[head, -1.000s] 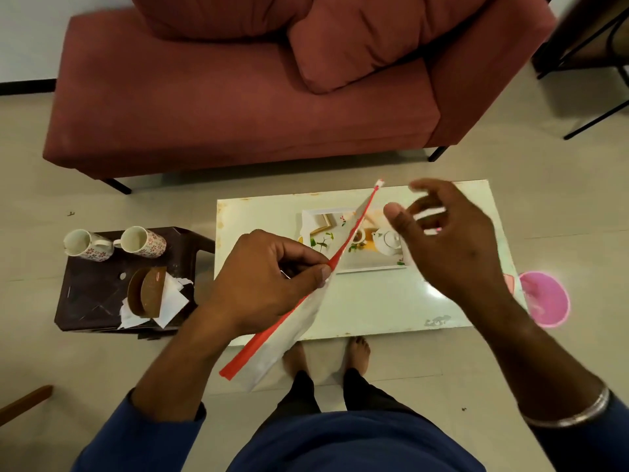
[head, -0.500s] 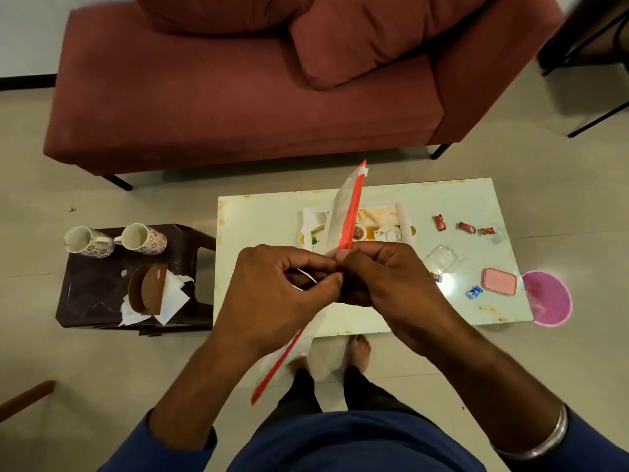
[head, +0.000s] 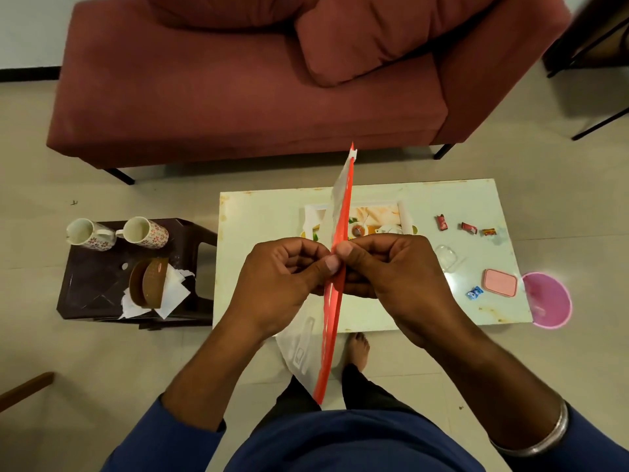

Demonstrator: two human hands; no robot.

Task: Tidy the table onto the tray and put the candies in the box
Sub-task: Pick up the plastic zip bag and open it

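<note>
My left hand (head: pixel 289 277) and my right hand (head: pixel 388 267) both pinch the red strip of a clear zip bag (head: pixel 335 301), held on edge over the white table (head: pixel 258 233). A printed tray (head: pixel 403 216) lies on the table behind the bag. Three wrapped candies lie at the table's far right: a red candy (head: pixel 441 222), another red candy (head: pixel 468 228), an orange candy (head: pixel 488 232). A blue candy (head: pixel 474 292) lies next to the pink lid (head: pixel 500 282). A clear box (head: pixel 446 256) stands beside my right hand.
A dark stool (head: pixel 102 291) at the left holds two flowered mugs (head: pixel 90 233), brown plates (head: pixel 149 282) and tissues. A red sofa (head: pixel 238 97) stands behind the table. A pink bin (head: pixel 548 303) sits on the floor at the table's right corner. My feet are under the near edge.
My right hand came from the open air to the bag and now pinches its red strip opposite the left thumb. The bag turned more upright.
</note>
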